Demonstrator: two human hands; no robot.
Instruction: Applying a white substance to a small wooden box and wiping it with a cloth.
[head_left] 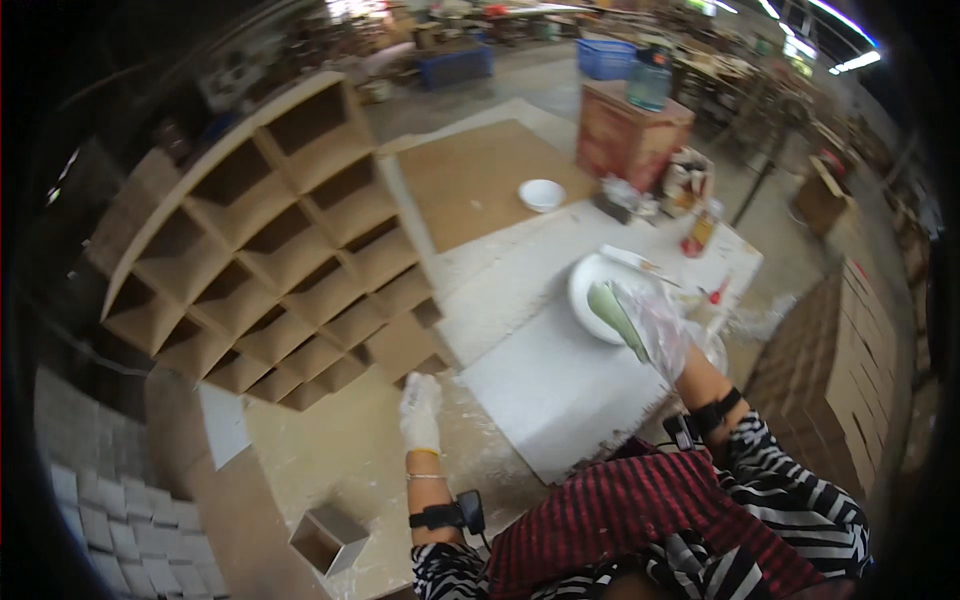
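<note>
My left hand [421, 410], in a white glove, is closed at the near lower corner of a brown, many-compartment shelf unit [283, 290]; its fingertips are hard to make out. The unit leans on the table at the left, its open cells facing up toward me. In a clear plastic glove, my right hand [665, 330] grips a limp green cloth [613, 315] over a white basin [583, 285]. A brush-like tool [640, 266] lies across the basin's far rim.
A white bowl [541, 195] sits on a brown board [480, 180] farther back. Beside the basin stand a bottle with a red base [701, 228] and a red crate-like box [630, 135]. A small open box [328, 540] lies near left; stacked brown panels [835, 375] stand at right.
</note>
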